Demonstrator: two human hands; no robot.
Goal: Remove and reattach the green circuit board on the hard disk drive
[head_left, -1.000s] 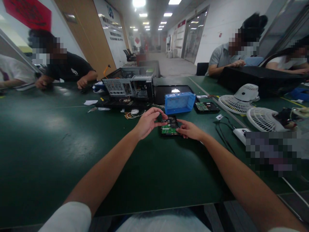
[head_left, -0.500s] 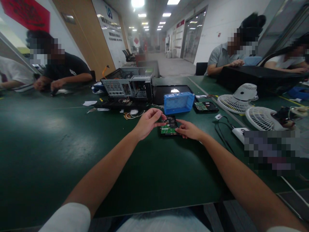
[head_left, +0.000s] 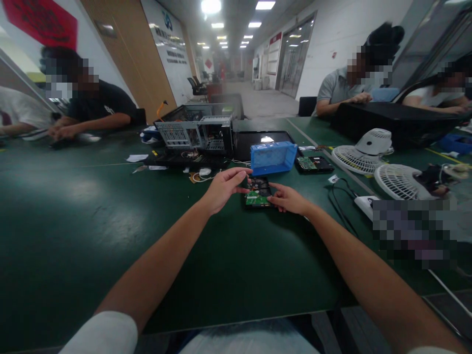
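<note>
A hard drive [head_left: 258, 192] lies circuit side up on the green table in front of me, its black case and green board both showing. My right hand [head_left: 288, 197] grips its right edge, the index finger along the side and the thumb by the near corner. At the drive's left side is my left hand [head_left: 225, 189], open, with its fingers stretched out over the edge. Whether those fingertips touch the drive I cannot tell. Just behind it a blue plastic bin [head_left: 273, 157] stands tipped on its side.
An opened computer case [head_left: 193, 130] stands back left. A second hard drive [head_left: 314, 164] lies right of the bin. White fan parts [head_left: 359, 156] and a power strip [head_left: 365, 201] with a black cable are on the right. Other people sit on both sides of the table.
My left hand's fingers have straightened and spread from a more pinched shape. My right hand and the hard drive stay in place. The person on the left has brought their hands together.
</note>
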